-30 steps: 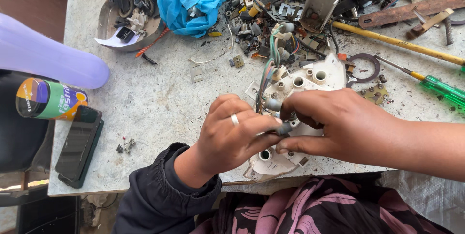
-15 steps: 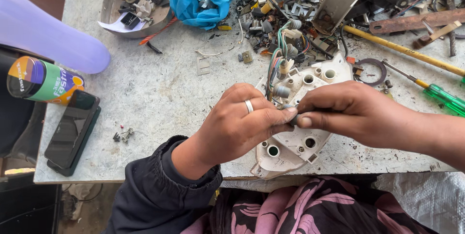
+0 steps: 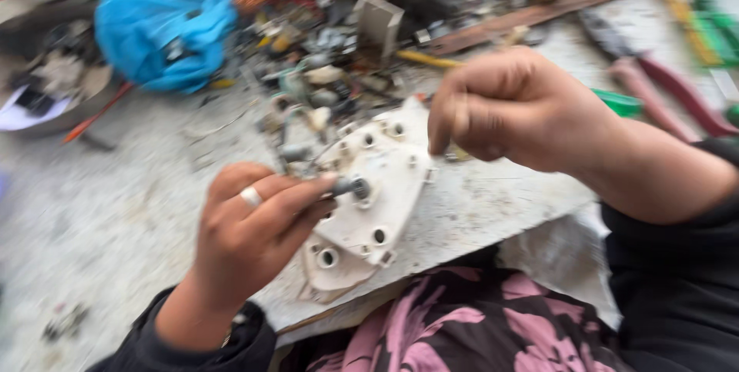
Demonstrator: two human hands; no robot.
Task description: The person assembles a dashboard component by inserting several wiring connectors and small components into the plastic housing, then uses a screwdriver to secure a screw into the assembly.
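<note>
Two hands over one white plastic housing (image 3: pixel 369 210) on the grey table (image 3: pixel 115 210): left hand (image 3: pixel 246 241) pinching one small dark socket (image 3: pixel 348 186) against it, right hand (image 3: pixel 512 106) raised, fingers curled.

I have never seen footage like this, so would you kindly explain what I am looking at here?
This is one view from a camera worn on a person's head, looking down at their two bare hands; there is no machine. The left hand, wearing a ring, pinches a small dark part against a white plastic housing with round holes that lies on a grey worktable. The right hand is raised above it, fingers curled; whether it holds anything is too blurred to tell. Behind lie a blue bag, red-handled pliers and a jumble of small parts.
</note>
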